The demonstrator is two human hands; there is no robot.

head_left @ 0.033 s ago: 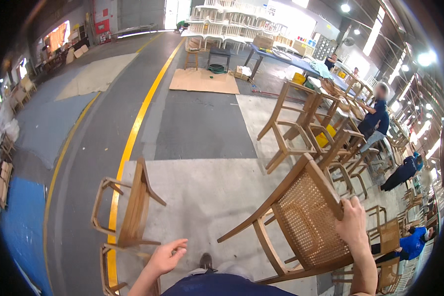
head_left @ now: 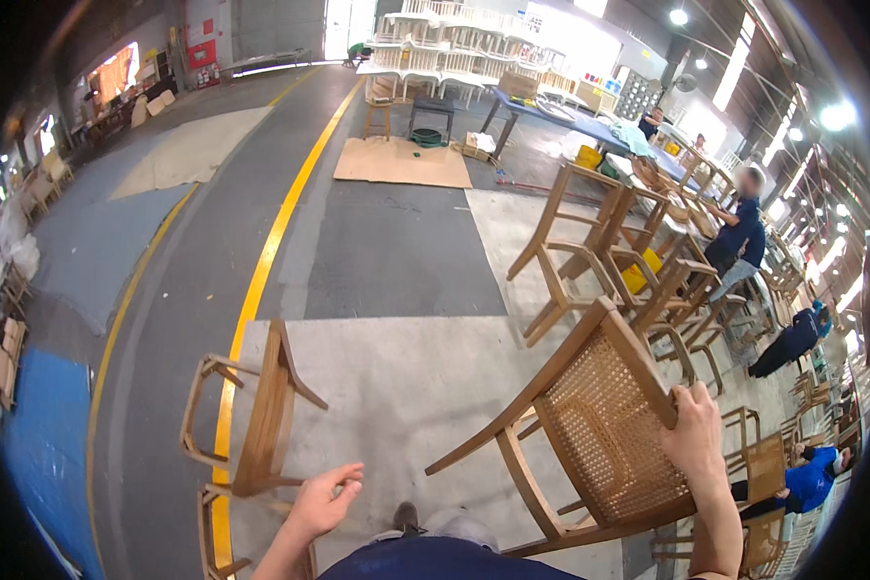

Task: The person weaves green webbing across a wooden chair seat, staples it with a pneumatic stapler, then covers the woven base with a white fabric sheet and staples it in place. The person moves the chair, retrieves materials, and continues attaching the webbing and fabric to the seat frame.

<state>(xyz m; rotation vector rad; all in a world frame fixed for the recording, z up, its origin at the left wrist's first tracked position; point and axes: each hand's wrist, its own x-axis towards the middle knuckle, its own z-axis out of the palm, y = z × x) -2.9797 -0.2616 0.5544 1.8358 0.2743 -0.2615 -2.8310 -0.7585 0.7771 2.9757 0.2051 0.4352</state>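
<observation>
My right hand (head_left: 696,428) is closed round the edge of a wooden chair (head_left: 523,480) with a woven cane panel (head_left: 609,425). The chair leans at a slant in front of me on the right, one pointed end reaching toward the middle. Nothing is in my left hand (head_left: 325,503), held low in the air with its fingers stretched out and the thumb apart. Just beyond it on the left lies a wooden chair or chair frame (head_left: 264,425) on its side, its slatted part facing me. Part of another frame (head_left: 208,527) shows below it.
Several bare wooden chair frames (head_left: 561,242) stand close together ahead on the right. Past them is a long blue table (head_left: 570,118) with people (head_left: 739,227) beside it. A cardboard sheet (head_left: 377,166) lies on the floor. Stacked white chairs (head_left: 435,58) fill the back.
Everything in view has shifted very slightly. My right hand keeps its hold on the cane chair, and my left hand stays nearly where it was.
</observation>
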